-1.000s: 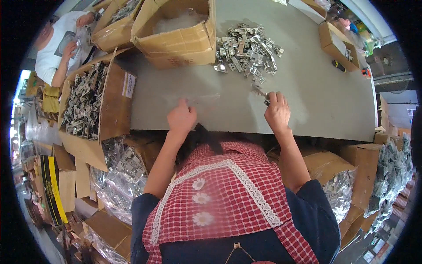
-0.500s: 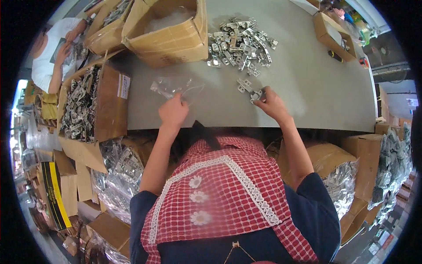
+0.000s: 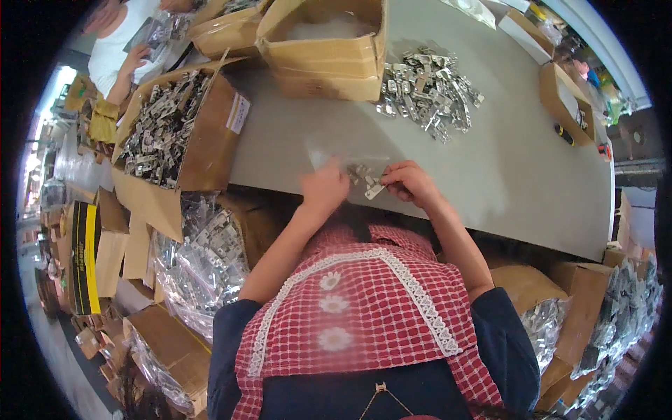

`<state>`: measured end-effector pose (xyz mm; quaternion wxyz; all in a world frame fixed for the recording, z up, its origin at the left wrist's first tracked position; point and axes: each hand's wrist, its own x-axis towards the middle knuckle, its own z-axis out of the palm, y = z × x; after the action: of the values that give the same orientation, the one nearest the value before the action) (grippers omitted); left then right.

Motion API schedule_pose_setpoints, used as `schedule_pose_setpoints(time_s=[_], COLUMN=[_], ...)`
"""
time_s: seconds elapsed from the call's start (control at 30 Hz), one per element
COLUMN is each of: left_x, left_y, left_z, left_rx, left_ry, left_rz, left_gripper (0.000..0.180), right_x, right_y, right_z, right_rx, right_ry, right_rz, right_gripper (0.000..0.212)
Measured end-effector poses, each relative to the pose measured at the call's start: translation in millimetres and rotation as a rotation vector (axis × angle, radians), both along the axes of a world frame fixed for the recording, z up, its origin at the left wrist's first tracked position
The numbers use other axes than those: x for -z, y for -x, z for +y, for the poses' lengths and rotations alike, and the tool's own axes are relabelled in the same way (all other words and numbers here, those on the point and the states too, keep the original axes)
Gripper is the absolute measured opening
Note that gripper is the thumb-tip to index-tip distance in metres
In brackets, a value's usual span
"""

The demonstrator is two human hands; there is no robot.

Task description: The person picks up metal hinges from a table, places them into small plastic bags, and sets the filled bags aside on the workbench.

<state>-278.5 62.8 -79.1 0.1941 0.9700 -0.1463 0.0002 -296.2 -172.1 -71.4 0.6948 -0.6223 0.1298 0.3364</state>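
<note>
My left hand [image 3: 326, 187], smeared a little by motion, is closed on a clear plastic bag [image 3: 357, 157] above the table's near edge. Close beside it, my right hand [image 3: 411, 183] pinches a metal cabinet hinge [image 3: 375, 189]. Small metal parts show at the bag between my hands; whether they lie inside it or in front of it I cannot tell. Beyond my hands, a loose heap of silvery hinges [image 3: 428, 89] covers part of the grey table [image 3: 518, 168].
A carton of hinges [image 3: 164, 129] stands at the left, beside an open cardboard box [image 3: 325, 70]. A small box [image 3: 565, 105] and a dark yellow-marked tool [image 3: 563, 135] lie at the far right. Bagged parts [image 3: 210, 248] fill space below. Another person [image 3: 122, 45] works at far left.
My hands have come together: the left moved right with the bag, and the right drew the hinge in toward it. The view has shifted, so the table appears tilted.
</note>
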Motion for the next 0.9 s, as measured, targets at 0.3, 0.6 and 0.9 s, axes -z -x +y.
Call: schedule_pose_setpoints(time_s=[0.3, 0.6, 0.9], left_x=[2, 12, 21], left_y=[11, 13, 13], left_z=[-13, -27, 27], left_rx=[-0.013, 0.119, -0.096], left_ry=[0.038, 0.089, -0.033], left_rz=[-0.135, -0.346, -0.153], left_gripper=[0.044, 0.045, 0.053], right_x=[11, 39, 0], right_y=[-9, -22, -39], right_z=[41, 68, 6], right_rx=[0.512, 0.666, 0.054], right_ry=[-0.063, -0.181, 0.893], right_rz=[-0.074, -0.099, -0.751], right_gripper=[0.014, 0.013, 0.033])
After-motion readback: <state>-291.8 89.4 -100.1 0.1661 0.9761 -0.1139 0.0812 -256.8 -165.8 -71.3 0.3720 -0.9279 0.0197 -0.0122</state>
